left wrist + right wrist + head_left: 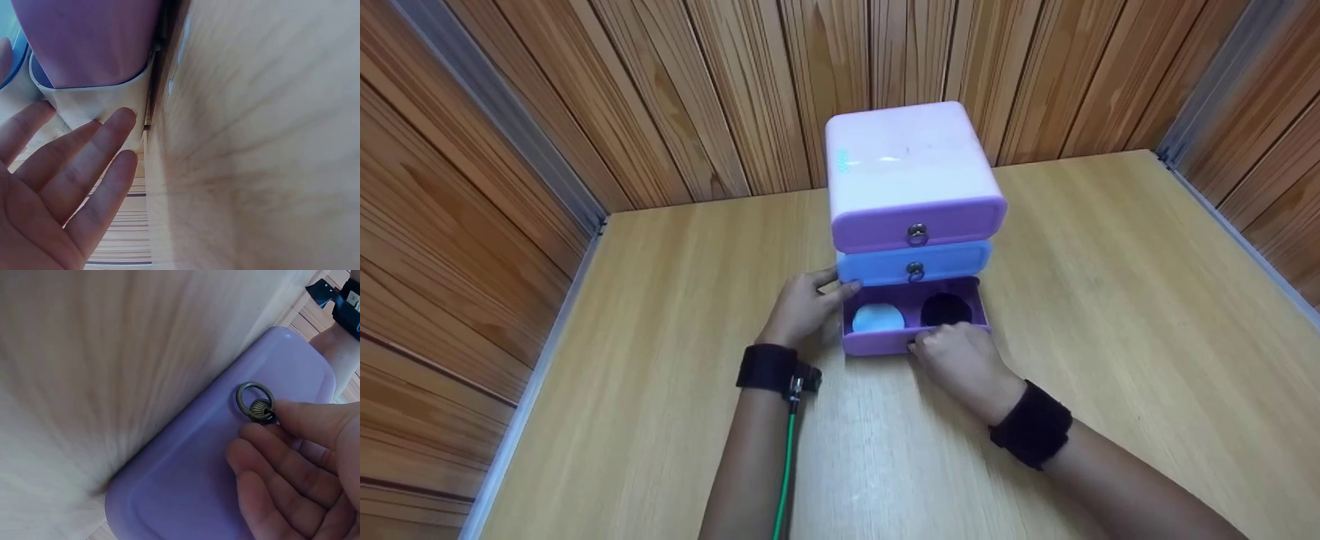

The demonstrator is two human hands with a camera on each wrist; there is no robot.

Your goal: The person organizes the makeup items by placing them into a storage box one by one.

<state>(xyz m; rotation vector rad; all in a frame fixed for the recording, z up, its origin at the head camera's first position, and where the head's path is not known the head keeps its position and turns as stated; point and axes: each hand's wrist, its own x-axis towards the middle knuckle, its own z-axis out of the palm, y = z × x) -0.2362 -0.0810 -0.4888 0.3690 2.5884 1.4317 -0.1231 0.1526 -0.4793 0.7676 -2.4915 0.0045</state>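
A small drawer cabinet with a pink top stands on the table. Its bottom purple drawer is pulled out, holding a white round item and a black round item side by side. My right hand is at the drawer's front; in the right wrist view its thumb and forefinger pinch the metal ring knob. My left hand rests against the cabinet's left side, fingers spread and fairly straight on its pale casing. The thumb lies near the blue middle drawer.
The light wooden table extends on both sides of the cabinet. Wood-panelled walls stand behind and at both sides. A green cable runs from the left wrist strap along the forearm.
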